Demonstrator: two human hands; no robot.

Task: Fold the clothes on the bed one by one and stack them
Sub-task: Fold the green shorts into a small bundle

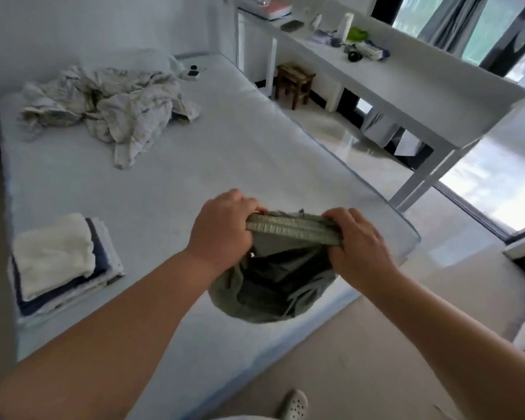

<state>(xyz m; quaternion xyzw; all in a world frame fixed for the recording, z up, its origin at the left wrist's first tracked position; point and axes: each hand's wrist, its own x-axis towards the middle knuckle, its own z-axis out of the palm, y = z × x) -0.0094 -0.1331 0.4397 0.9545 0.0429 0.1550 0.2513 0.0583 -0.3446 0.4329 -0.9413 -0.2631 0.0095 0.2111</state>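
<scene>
Both hands [222, 228] [358, 241] on green shorts [273, 277] waistband.

white desk [412, 86] with clutter beside the bed, wooden stool [294, 83] beneath, grey curtains [455, 22] behind

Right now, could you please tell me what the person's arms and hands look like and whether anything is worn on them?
Both forearms are bare, with no sleeves over them. The left hand and the right hand wear no gloves; no watch, bracelet or ring shows. A sliver of dark blue fabric, possibly a sleeve edge, sits at the lower left corner.
</scene>
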